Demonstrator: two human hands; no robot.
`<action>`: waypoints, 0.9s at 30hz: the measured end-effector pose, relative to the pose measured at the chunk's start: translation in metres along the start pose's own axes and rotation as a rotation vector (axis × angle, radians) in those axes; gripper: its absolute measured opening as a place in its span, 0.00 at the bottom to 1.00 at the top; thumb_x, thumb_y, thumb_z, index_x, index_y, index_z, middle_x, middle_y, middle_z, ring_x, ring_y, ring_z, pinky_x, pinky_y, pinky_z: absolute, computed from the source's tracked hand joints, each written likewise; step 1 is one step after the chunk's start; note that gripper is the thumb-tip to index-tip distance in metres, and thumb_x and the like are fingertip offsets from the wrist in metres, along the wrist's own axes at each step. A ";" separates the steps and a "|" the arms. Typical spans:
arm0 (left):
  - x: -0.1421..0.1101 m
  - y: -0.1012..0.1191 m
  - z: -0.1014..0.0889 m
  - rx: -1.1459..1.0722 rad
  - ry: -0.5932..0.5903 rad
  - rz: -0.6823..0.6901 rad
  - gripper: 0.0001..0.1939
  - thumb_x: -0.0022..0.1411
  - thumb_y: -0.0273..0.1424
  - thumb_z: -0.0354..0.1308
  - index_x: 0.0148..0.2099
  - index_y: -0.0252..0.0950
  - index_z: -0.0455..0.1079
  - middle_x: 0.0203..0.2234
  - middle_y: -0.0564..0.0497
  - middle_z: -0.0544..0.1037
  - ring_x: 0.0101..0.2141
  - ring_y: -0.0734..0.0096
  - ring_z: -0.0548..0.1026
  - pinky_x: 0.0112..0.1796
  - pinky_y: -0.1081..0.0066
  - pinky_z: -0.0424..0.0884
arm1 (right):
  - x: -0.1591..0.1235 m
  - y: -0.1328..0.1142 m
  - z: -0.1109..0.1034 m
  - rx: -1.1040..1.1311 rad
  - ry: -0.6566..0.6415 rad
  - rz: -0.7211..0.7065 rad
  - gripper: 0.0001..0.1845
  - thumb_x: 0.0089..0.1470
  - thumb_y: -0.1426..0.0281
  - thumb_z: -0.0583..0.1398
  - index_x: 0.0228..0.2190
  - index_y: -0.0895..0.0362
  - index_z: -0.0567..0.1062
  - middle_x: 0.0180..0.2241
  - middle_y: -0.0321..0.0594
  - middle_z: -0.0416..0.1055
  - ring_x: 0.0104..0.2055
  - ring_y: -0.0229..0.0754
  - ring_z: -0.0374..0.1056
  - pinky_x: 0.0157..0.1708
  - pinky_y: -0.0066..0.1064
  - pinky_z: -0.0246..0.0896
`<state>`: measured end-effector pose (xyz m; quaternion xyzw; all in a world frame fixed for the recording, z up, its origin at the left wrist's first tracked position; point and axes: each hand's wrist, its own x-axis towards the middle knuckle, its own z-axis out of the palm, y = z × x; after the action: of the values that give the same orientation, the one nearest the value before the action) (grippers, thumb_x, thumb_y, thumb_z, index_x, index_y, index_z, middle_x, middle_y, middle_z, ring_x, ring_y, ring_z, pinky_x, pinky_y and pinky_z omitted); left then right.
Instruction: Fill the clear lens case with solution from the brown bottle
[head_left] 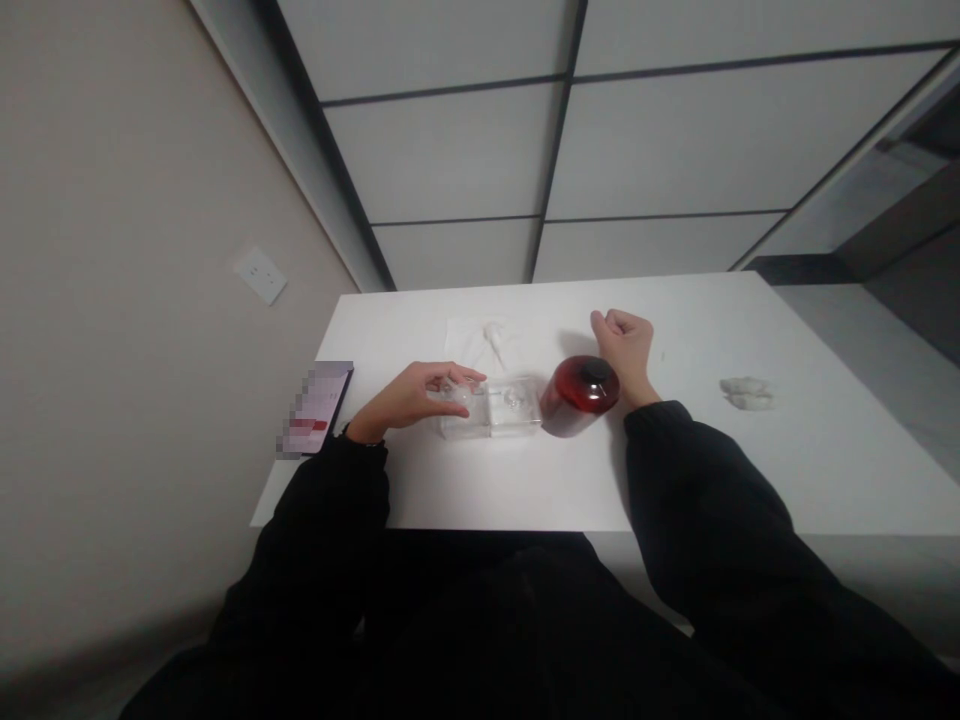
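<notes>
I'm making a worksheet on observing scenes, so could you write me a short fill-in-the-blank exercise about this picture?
1. The left hand is at the clear container, while the right hand is closed into a ____.
2. The red bottle stands between the clear container and the person's ____ forearm.
3. The color of the bottle's cap is ____.
4. In the picture, the phone lies toward the ____ end of the table.

Missing words: fist; right; black; left.

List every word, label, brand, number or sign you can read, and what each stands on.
No text can be read.
Rectangular dark-edged phone with pale pink screen: marks too blurred to read.
Rounded red bottle with black cap: no lettering visible.
Clear rectangular plastic box: no lettering visible.
</notes>
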<state>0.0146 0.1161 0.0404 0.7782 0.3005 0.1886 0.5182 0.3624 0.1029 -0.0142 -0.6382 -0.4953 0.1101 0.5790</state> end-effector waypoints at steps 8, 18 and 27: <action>-0.001 0.002 -0.007 -0.063 -0.094 0.041 0.14 0.59 0.37 0.73 0.45 0.39 0.81 0.58 0.44 0.82 0.59 0.54 0.79 0.61 0.53 0.70 | -0.001 -0.001 0.000 0.000 -0.002 0.002 0.29 0.56 0.66 0.61 0.17 0.51 0.46 0.18 0.27 0.41 0.24 0.34 0.40 0.28 0.33 0.39; -0.016 -0.010 0.016 -0.097 0.138 -0.042 0.28 0.51 0.44 0.78 0.50 0.39 0.75 0.64 0.38 0.76 0.65 0.48 0.72 0.67 0.46 0.62 | 0.000 -0.004 -0.001 0.000 0.006 0.005 0.28 0.55 0.66 0.61 0.17 0.51 0.46 0.17 0.27 0.41 0.24 0.34 0.41 0.27 0.32 0.40; -0.029 -0.013 0.061 -0.067 0.467 -0.059 0.26 0.59 0.49 0.72 0.46 0.41 0.65 0.57 0.40 0.79 0.59 0.51 0.76 0.61 0.51 0.69 | -0.001 -0.004 0.000 0.008 0.005 0.010 0.28 0.54 0.68 0.61 0.17 0.51 0.46 0.18 0.27 0.40 0.24 0.34 0.40 0.27 0.32 0.40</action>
<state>0.0263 0.0586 0.0051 0.6867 0.4284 0.3582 0.4655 0.3601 0.1016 -0.0106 -0.6384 -0.4904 0.1134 0.5823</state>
